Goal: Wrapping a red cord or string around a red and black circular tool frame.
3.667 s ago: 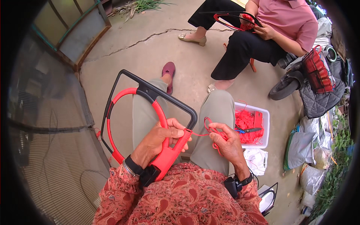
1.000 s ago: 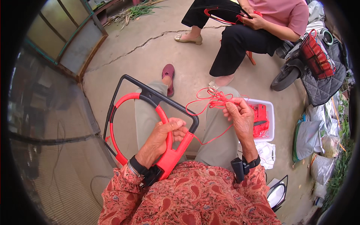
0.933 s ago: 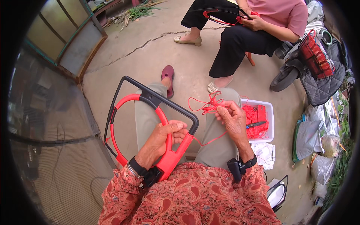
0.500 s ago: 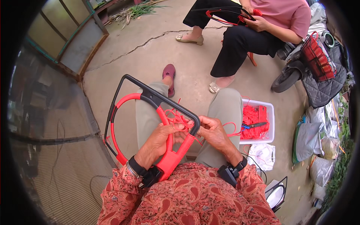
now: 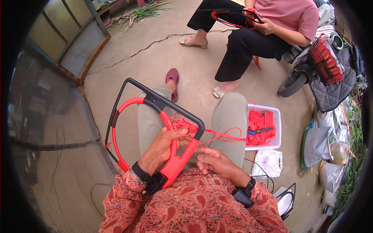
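A black frame with a rounded corner lies over my lap, joined to a red-wrapped ring and a red-wrapped bar. My left hand is closed around the red-wrapped part inside the corner, thumb on a tangle of red cord. From that tangle, several strands stretch rightward under the black corner and across my right knee. Just below the bar, my right hand has its fingers bent and apart, with the index fingertip close to a short cord end. Nothing shows clearly between its fingers.
Beside my right leg stands a white plastic box with red cord and scissors. A white bag lies below it. Across from me, a seated person holds a similar frame. At left is a mesh panel.
My right hand has left the frame's corner and come down toward my body. The cord strands now stretch farther right. My left hand keeps its hold. The other person's hands have shifted slightly.
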